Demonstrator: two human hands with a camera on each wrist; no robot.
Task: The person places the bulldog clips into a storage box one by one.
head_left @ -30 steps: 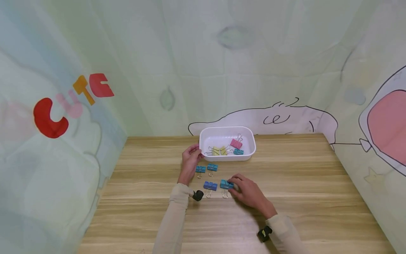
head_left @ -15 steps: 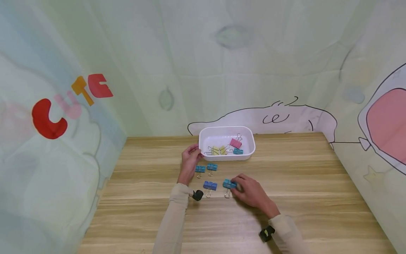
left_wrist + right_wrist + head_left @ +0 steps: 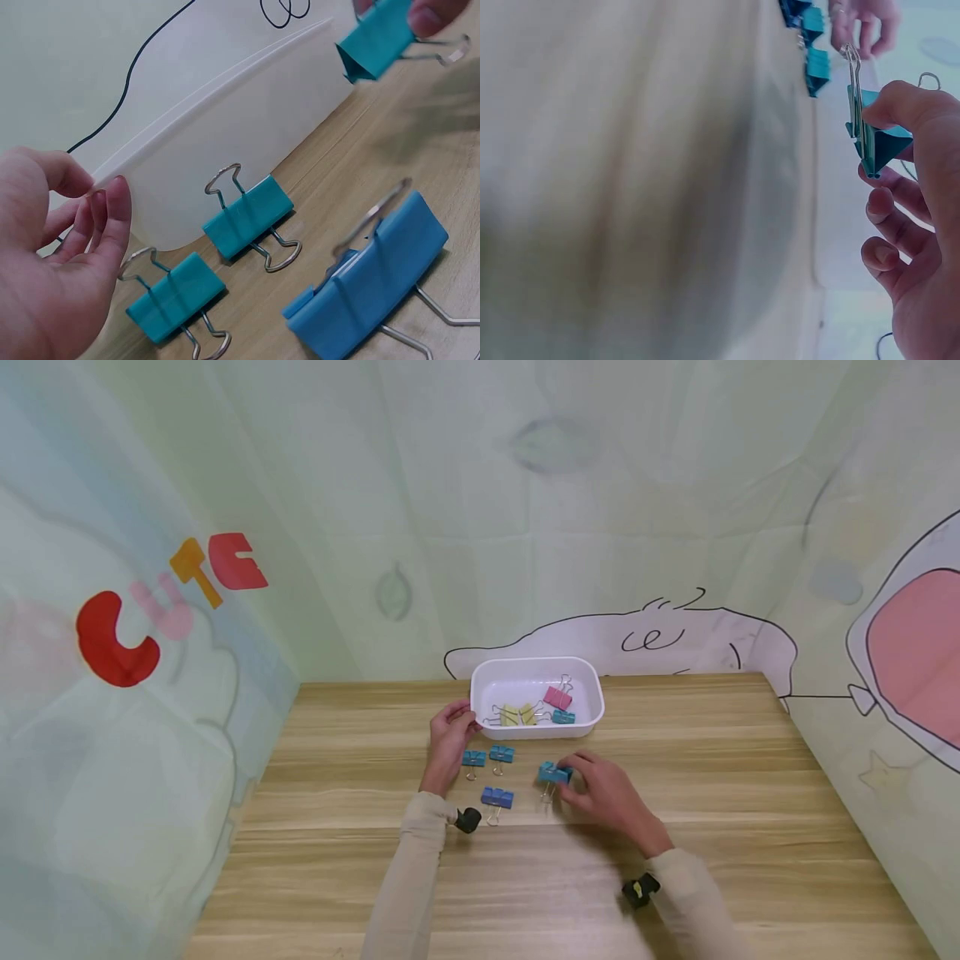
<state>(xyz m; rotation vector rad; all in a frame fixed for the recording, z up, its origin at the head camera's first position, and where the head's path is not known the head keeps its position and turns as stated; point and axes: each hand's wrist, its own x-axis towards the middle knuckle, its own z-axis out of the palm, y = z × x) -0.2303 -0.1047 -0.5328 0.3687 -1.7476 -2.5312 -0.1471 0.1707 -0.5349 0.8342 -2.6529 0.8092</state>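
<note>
Between thumb and fingers, my right hand (image 3: 611, 793) pinches a teal binder clip (image 3: 553, 772), held just above the table in front of a white bin. In the right wrist view the thumb presses on that clip's body (image 3: 885, 144). My left hand (image 3: 448, 739) pinches the left rim of the white bin (image 3: 592, 727). Two yellow binder clips (image 3: 510, 717), a pink one (image 3: 558, 697) and a small teal one (image 3: 563, 717) lie inside the bin. Two teal clips (image 3: 249, 216) rest on the table beside the left hand, and a larger blue clip (image 3: 367, 277) lies nearer me.
The wooden table (image 3: 337, 760) runs back to a printed cloth backdrop (image 3: 480, 527), and the bin stands close to it. Cloth also hangs along the left and right sides. Each wrist wears a small black camera, such as the right wrist's camera (image 3: 641, 890).
The right hand has taken the teal clip from its place beside the blue clip, lifting it and moving it right and toward the bin. The left hand stays on the rim.
</note>
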